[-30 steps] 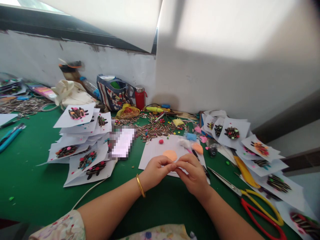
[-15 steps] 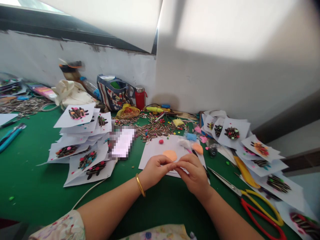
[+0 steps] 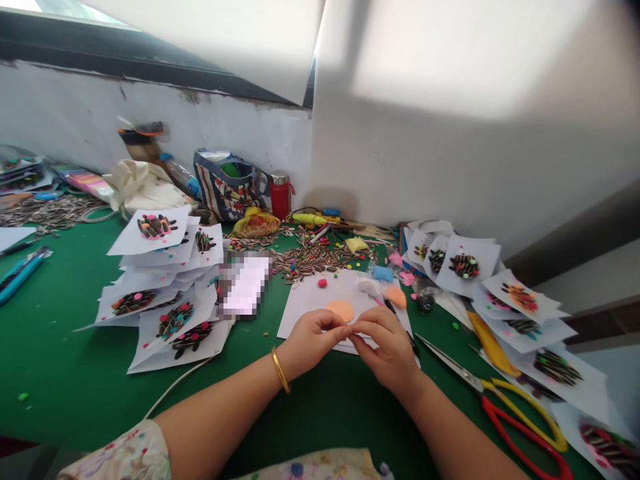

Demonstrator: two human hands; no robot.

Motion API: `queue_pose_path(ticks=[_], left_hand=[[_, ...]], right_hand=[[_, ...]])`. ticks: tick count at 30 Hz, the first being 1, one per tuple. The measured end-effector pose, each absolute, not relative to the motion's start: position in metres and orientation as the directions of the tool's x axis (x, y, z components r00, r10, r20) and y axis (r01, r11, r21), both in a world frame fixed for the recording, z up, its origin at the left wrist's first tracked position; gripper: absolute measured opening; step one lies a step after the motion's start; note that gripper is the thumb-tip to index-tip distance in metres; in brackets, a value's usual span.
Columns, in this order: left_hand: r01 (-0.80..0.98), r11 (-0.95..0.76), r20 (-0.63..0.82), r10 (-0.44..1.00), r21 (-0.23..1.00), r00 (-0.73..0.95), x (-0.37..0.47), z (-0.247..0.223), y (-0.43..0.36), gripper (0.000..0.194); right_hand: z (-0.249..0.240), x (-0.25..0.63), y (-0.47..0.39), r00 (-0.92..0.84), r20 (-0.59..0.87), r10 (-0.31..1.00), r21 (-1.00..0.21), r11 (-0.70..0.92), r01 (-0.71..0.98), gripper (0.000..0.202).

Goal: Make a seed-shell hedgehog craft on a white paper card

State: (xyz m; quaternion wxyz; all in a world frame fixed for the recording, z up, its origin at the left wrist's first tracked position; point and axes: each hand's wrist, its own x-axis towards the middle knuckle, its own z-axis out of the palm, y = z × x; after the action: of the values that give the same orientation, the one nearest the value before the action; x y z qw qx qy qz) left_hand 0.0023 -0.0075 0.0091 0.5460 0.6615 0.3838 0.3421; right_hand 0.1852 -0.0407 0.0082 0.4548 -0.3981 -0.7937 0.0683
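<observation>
My left hand [image 3: 313, 341] and my right hand [image 3: 387, 347] meet fingertip to fingertip over the near edge of a white paper sheet [image 3: 300, 313]. Both are closed in a pinch; whatever sits between the fingers is hidden. Just beyond them a flat orange clay disc [image 3: 341, 310] lies on the sheet. A red clay ball [image 3: 323, 283] rests farther back on it. To the right are another orange clay lump [image 3: 395, 297] and a white lump [image 3: 369, 287], the latter seemingly in clear wrap.
Scissors [image 3: 483, 385] with red and yellow handles lie to the right. Cards with sunflower-seed figures are piled on the left [image 3: 165, 267] and right [image 3: 530, 327]. Loose sunflower seeds [image 3: 310, 260], a red flask [image 3: 281, 197] and a striped bag [image 3: 227, 187] stand along the back.
</observation>
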Motion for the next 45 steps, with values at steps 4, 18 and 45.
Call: queue_pose_path(ticks=[4, 18, 45], left_hand=[[0.178, -0.18, 0.081, 0.886, 0.967, 0.457, 0.0023, 0.0106, -0.0076, 0.033], [0.185, -0.159, 0.061, 0.893, 0.97, 0.446, 0.0024, 0.0089, -0.0067, 0.024], [0.108, -0.022, -0.028, 0.896, 0.994, 0.443, 0.0018, 0.0078, -0.0054, 0.026]], right_hand=[[0.009, 0.1849, -0.041, -0.264, 0.671, 0.693, -0.473, 0.675, 0.567, 0.023], [0.0087, 0.1832, -0.0406, -0.259, 0.666, 0.699, -0.473, 0.665, 0.578, 0.021], [0.0077, 0.1839, -0.0405, -0.28, 0.636, 0.719, -0.506, 0.662, 0.552, 0.012]])
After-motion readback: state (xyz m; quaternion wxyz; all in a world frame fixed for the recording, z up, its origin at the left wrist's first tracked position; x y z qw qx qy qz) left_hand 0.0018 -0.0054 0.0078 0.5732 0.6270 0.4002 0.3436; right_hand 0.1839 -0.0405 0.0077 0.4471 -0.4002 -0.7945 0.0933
